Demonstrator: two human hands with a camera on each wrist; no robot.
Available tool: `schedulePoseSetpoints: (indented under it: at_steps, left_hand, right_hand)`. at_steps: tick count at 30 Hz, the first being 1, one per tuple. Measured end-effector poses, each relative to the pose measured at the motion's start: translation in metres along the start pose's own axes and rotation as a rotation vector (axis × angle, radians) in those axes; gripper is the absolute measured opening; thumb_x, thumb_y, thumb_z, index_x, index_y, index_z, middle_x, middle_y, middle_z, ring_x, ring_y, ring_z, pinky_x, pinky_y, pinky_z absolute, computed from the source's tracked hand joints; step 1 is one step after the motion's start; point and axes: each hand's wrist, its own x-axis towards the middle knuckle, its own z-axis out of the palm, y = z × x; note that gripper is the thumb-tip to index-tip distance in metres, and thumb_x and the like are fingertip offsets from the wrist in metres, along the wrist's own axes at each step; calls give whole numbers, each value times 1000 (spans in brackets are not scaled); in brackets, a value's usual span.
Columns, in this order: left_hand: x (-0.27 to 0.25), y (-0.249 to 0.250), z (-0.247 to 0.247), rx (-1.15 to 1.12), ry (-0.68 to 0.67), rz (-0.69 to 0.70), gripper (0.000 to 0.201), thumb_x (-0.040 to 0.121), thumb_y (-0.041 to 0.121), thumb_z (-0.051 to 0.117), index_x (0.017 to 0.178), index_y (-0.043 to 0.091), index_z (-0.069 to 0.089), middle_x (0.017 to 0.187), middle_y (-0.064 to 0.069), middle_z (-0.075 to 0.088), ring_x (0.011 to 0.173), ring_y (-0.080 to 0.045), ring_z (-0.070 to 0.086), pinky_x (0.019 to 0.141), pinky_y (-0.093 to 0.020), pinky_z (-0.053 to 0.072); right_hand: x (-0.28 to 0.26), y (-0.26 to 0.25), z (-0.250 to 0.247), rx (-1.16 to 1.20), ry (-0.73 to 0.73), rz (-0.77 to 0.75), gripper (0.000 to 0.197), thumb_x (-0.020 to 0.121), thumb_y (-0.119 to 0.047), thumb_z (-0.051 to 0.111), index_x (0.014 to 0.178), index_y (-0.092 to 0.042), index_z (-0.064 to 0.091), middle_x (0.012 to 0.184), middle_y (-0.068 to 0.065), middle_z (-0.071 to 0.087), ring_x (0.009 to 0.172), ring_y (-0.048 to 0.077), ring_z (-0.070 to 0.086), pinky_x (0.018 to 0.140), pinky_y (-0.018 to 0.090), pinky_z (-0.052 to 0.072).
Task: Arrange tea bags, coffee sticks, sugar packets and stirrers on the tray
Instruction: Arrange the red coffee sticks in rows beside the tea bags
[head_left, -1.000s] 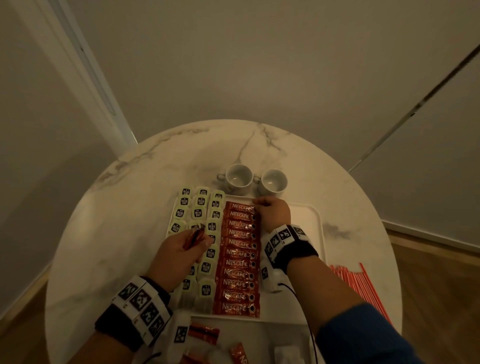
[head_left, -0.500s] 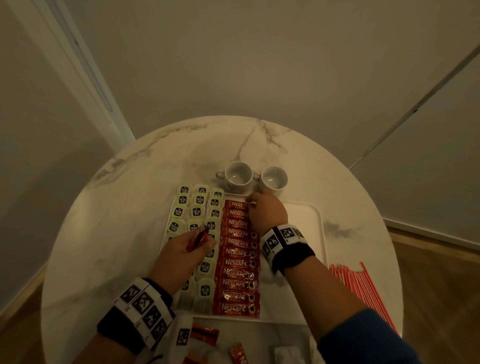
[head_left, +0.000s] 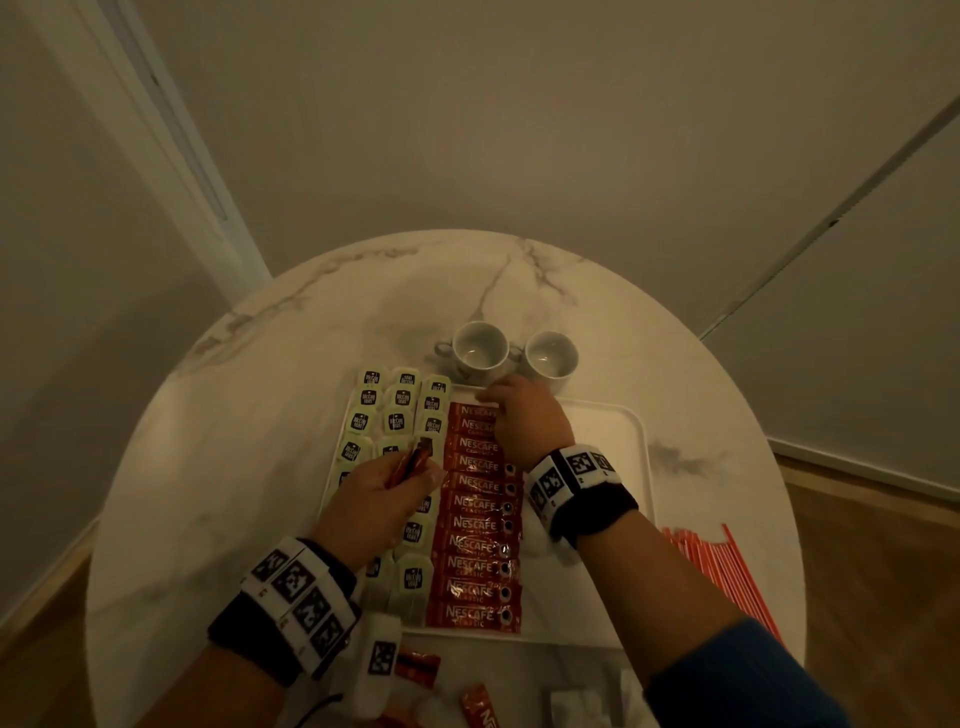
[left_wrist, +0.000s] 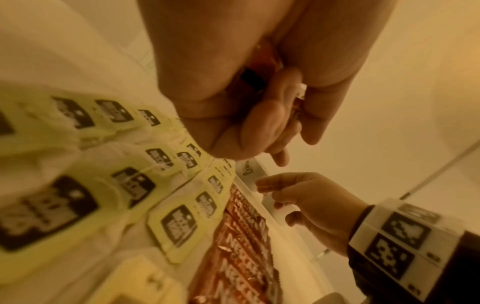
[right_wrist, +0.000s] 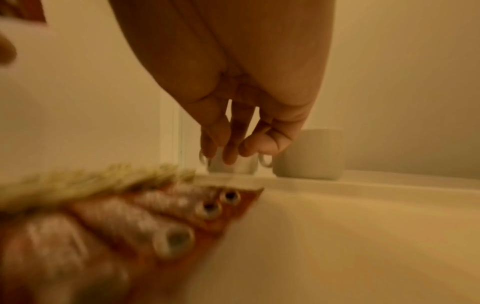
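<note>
On the white tray (head_left: 618, 415), red sticks printed "NESCAFE CLASSIC" lie beside green-tagged tea bags.

Eleven coffee sticks (head_left: 475, 525) form one column running near to far, each label readable; the tea bags (head_left: 400, 397) fill three columns to their left, their dark tags too small to read. The left hand (head_left: 371, 501) hovers over the tea bags, fingers curled, pinching one more red coffee stick (head_left: 413, 462). The right hand (head_left: 524, 421) reaches over the far end of the column, fingers loosely bent and holding nothing. Two white cups (head_left: 511, 353) stand just beyond the tray's far edge. Red-striped stirrers (head_left: 722, 566) lie on the marble surface (head_left: 208, 467) to the right; their number cannot be counted. Two more red packets (head_left: 415, 670) lie nearest the camera.
</note>
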Motion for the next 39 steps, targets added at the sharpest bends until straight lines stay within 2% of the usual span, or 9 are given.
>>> schedulePoseSetpoints:
  at_steps: [4,6,8,14,18,23,31,36,39]
  left_hand:
    - [0,15,3,-236,-117,-56,17,95,13,46,104,5,60,59,0,37,43,-11,26,38,-20,27]
    - [1,20,5,-341,-182,-83,17,95,13,40,102,6,54,60,0,41,44,-11,27,40,-20,24]
    - [2,24,6,-470,-239,-114,17,94,16,35,96,11,51,62,-3,44,43,-12,29,40,-21,21]
    - [1,27,3,-612,-384,-171,23,85,22,37,86,8,55,62,-11,49,36,-13,34,38,-21,23]
    - [-1,30,6,-445,-242,-122,32,99,22,36,101,0,59,75,-19,62,53,-25,57,51,-35,52]
    - [1,30,10,-418,-103,-12,27,93,27,52,105,3,57,82,-15,66,63,-27,62,72,-50,55]
    - [1,28,12,-128,29,116,6,85,3,66,90,2,68,77,-22,68,55,-20,60,46,-27,49]
    - [2,29,6,-58,11,120,8,85,4,66,92,0,67,65,-10,70,40,-10,52,37,-18,39]
    - [5,25,6,-46,33,118,10,86,6,66,93,0,69,64,-8,70,39,-6,45,38,-16,36]
  right_hand:
    - [-18,-15,-23,474,136,53,21,91,-12,57,103,-19,73,100,-8,66,91,9,61,83,30,51]
    - [-32,-27,-38,840,-42,52,18,91,-12,61,103,-19,72,95,-1,71,83,15,67,76,30,56]
    - [-42,-34,-45,998,-196,8,21,89,-9,64,106,-18,70,102,6,71,91,23,69,84,34,57]
    - [-51,-37,-47,962,-244,-50,22,86,2,64,102,-13,62,81,-6,68,64,3,62,58,14,46]
    - [-53,-32,-51,978,-221,-37,13,87,1,62,86,-12,61,81,5,65,68,13,59,63,25,47]
    - [-51,-27,-50,887,-91,37,11,90,-4,60,84,-12,58,70,-4,63,62,11,59,60,26,49]
    - [-56,-26,-47,767,-151,19,7,87,-14,68,93,-13,66,84,6,72,70,15,66,66,29,56]
    - [-58,-18,-50,764,-217,50,6,89,-12,65,85,-12,68,64,-3,65,50,5,57,50,19,46]
    - [-55,-12,-45,845,-258,96,11,91,-7,60,88,-10,69,62,4,63,49,12,54,50,23,46]
